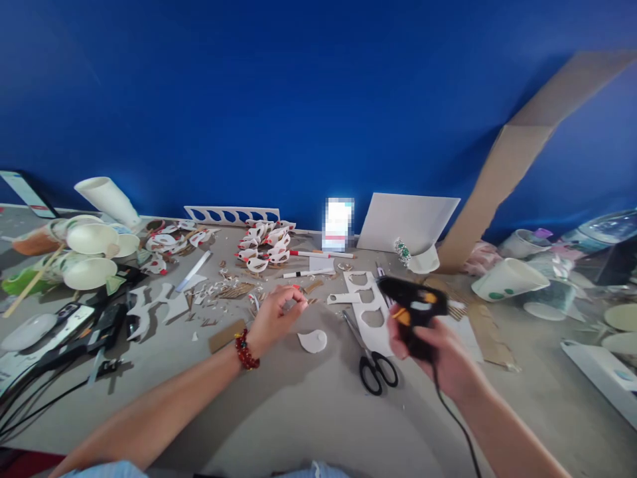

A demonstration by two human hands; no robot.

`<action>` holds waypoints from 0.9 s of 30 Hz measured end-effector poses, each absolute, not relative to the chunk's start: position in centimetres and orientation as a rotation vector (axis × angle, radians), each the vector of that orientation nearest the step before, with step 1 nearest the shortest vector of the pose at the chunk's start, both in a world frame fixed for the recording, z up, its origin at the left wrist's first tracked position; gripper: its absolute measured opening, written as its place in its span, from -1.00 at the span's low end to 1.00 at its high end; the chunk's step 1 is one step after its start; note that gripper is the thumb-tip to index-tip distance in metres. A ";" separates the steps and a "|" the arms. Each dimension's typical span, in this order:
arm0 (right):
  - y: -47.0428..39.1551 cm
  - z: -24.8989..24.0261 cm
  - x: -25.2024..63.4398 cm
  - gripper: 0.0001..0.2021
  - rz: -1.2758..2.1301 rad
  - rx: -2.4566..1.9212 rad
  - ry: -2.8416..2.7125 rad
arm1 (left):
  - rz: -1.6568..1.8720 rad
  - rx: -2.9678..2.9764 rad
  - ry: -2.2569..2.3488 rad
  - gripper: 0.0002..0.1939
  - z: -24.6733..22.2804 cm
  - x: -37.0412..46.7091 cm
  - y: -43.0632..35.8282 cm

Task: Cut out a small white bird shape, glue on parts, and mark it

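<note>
My right hand (438, 348) is wrapped round the handle of a black and orange glue gun (415, 309), whose cord hangs down past my wrist. My left hand (281, 309), with a red beaded bracelet at the wrist, has its fingers pinched together above the scraps; something small and red shows at the fingertips, too small to name. Between the hands a white teardrop-shaped piece (313, 340) lies flat on the grey table (303, 411). Black-handled scissors (371, 365) lie to its right, beside a white sheet with cut-out holes (371, 315).
Several white bird shapes with red beaks (263, 245) stand at the back, near markers (308, 273) and a lit phone (337, 226). Paper cups (92, 272) and cables crowd the left. A cardboard strip (497, 179), a tilted cup (510, 279) and a bottle (610, 226) are at right.
</note>
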State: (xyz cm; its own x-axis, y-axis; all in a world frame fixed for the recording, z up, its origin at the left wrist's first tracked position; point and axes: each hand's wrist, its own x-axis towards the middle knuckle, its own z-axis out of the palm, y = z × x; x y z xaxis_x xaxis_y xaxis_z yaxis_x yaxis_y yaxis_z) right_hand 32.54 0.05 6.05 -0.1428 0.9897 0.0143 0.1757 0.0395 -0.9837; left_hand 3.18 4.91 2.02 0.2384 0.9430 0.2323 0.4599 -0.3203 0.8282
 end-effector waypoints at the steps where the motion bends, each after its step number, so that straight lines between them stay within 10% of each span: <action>1: 0.4 5.9 30.9 -0.62 1.282 -1.254 -1.527 | 1.006 1.910 1.295 -0.83 1.9 3.1 5.1; 27: 2.0 3.3 25.6 -0.69 0.942 -1.431 -2.020 | 1.133 1.640 1.189 -0.81 2.4 2.7 4.7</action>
State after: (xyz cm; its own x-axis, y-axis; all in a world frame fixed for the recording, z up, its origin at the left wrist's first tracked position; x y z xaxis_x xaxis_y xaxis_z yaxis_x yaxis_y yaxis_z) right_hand 25.65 2.01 3.31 -0.3320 0.9433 -0.0011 0.6070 0.2128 -0.7657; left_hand 2.72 4.68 2.42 0.1580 0.9658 0.2057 0.2516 -0.2408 0.9374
